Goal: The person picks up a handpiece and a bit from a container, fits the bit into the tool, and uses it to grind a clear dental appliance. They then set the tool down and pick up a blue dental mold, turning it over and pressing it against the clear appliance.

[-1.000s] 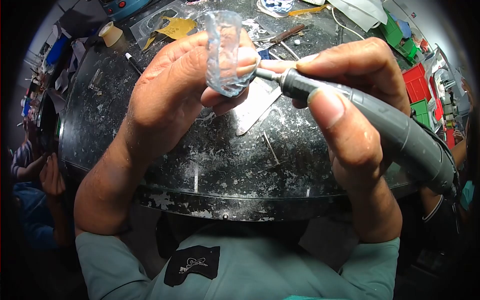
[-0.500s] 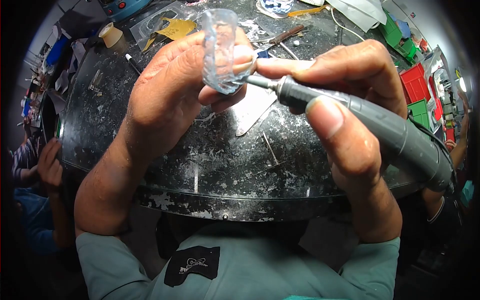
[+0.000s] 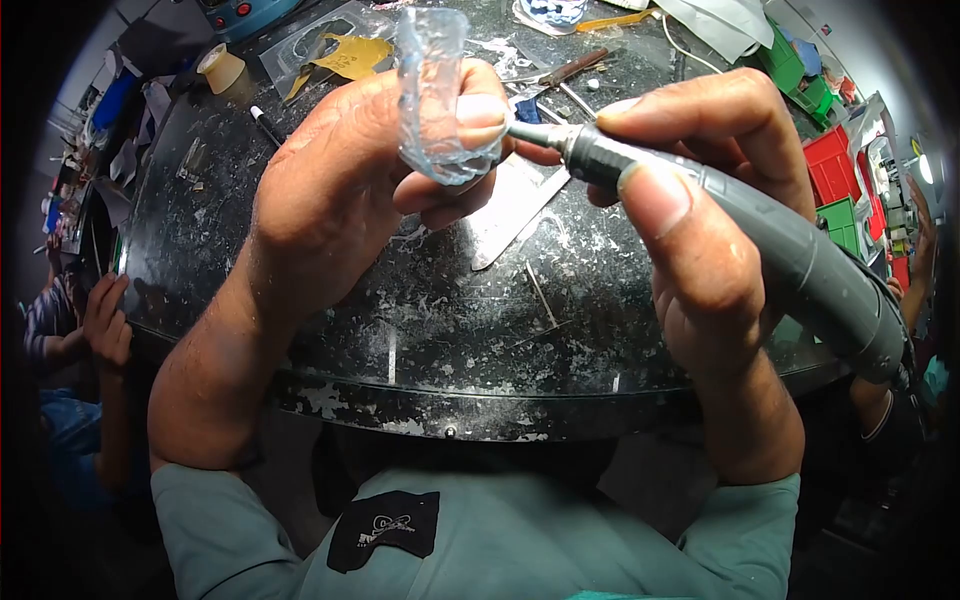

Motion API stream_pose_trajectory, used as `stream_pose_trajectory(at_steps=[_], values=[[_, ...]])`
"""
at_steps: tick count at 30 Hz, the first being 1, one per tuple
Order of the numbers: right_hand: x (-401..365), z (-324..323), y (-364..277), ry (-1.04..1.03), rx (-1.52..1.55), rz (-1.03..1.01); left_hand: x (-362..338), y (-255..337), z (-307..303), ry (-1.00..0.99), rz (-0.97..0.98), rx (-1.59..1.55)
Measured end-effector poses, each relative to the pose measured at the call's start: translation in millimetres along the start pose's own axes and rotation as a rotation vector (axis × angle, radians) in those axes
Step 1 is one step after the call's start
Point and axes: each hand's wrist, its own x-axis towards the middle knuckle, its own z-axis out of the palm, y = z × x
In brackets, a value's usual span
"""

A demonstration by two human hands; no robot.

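Observation:
Between the fingers and thumb of my left hand (image 3: 335, 165) is a clear plastic dental aligner (image 3: 432, 95), U-shaped with tooth hollows along it, raised above the bench. My right hand (image 3: 715, 190) is wrapped round a dark grey rotary handpiece (image 3: 770, 225), thumb below and forefinger on top near its nose. The handpiece's grey conical tip (image 3: 530, 132) points left and meets the aligner's right edge, close by my left thumb. A flat pale blade-like strip (image 3: 510, 225) lies on the bench underneath.
The scuffed black bench (image 3: 440, 330) curves in front of me. Toward its back lie yellow scrap (image 3: 352, 57), a cream spool-shaped piece (image 3: 220, 68) and a brown-handled tool (image 3: 575, 67). Red bins (image 3: 830, 165) stand at right; another person's hand (image 3: 105, 320) rests at the left edge.
The aligner has shifted slightly up and left and turned a little in my left hand. The handpiece tip has moved up and right, from the aligner's lower part to its right edge.

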Motion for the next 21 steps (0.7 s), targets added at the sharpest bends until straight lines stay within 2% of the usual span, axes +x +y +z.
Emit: stream_pose_trajectory(at_steps=[1,3,7,10,13,15,19,21], values=[[-2,0,-3,-0.002,0.003,-0.001,-1,-1,1,0.007,0.001,0.004],[-5,3,-13,0.085,-0.243,0.122,-2,-4,1,0.015,0.006,-0.002],[1,20,-33,0.108,-0.16,0.182,-2,-7,-1,-0.028,0.028,-0.034],[-1,11,-23,0.104,-0.077,0.163,-3,-3,4,0.001,0.006,-0.017],[-2,-3,-12,0.0,0.0,0.068,1,-4,2,-0.02,-0.006,-0.06],[-4,2,-26,0.091,-0.188,0.238,-1,-6,5,0.012,0.007,-0.062],[-5,-3,-19,0.081,-0.284,0.186,0,-3,6,0.017,0.012,-0.045],[-6,-11,-9,0.005,-0.093,0.043,0,-3,8,0.027,0.019,-0.046]])
